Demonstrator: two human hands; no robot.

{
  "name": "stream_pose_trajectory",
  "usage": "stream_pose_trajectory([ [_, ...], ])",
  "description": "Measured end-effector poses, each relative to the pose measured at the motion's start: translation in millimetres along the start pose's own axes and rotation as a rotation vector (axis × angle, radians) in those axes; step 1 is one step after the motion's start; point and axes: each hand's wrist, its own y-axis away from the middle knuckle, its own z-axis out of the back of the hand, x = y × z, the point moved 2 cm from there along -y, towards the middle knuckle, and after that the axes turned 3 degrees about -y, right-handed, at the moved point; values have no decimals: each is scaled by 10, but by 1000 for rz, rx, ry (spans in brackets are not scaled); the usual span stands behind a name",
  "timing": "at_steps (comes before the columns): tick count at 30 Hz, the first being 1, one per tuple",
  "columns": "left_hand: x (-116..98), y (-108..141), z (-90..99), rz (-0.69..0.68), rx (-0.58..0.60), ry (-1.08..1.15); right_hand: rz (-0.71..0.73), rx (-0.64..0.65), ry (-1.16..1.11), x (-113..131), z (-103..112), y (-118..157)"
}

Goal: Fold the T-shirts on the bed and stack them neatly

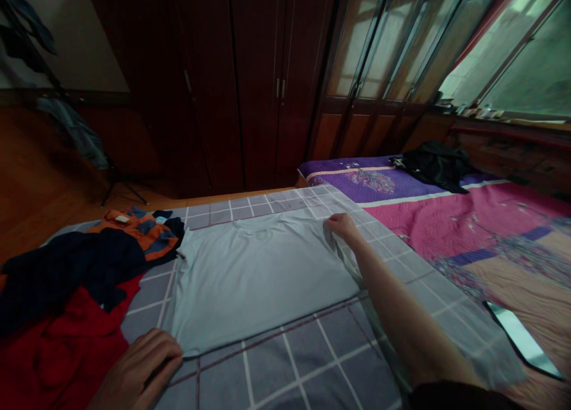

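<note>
A pale, light-coloured T-shirt (263,273) lies spread on a grey checked cloth (307,353), its neckline at the far side. My left hand (140,365) is at the shirt's near left corner, with its fingers closed on the edge there. Farther off, my right hand (341,225) pinches the fabric at the far right, by the shoulder or sleeve. Some cloth along the right side is bunched under my right forearm.
To the left lie a red garment (66,344), a dark navy garment (84,264) and an orange-and-grey one (134,228). A phone (526,338) rests at the right. Beyond are a purple and pink bedspread (428,225), a black garment (435,163) and dark wardrobes (259,88).
</note>
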Motion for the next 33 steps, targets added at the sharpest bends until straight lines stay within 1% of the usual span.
stream_pose_trajectory([
  [4, 5, -8, -18, 18, 2, 1, 3, 59, -175, -95, -56, 28],
  [8, 18, -22, -27, 31, -7, -5, -26, 90, -248, -221, -85, 28],
  [10, 26, -24, -28, 30, -10, -1, -34, 96, -253, -215, -106, -23],
  [14, 54, -1, -42, 25, -7, 6, -25, 126, -275, -108, -116, -130],
  [17, 80, 28, -66, 41, 16, 9, 2, 199, -334, -65, -96, -131],
  [20, 87, 42, -79, 48, 19, 16, -5, 284, -382, -107, -112, -88],
  [24, 43, -3, -44, 51, -9, 28, -59, 317, -398, -210, -171, -77],
  [28, -46, -102, 37, 55, -27, 51, -61, 334, -409, -231, -154, -77],
  [31, -113, -150, 74, 89, 8, 67, -28, 381, -407, -193, -98, -37],
  [33, -146, -161, 86, 135, 46, 77, 2, 403, -396, -165, -63, -23],
])
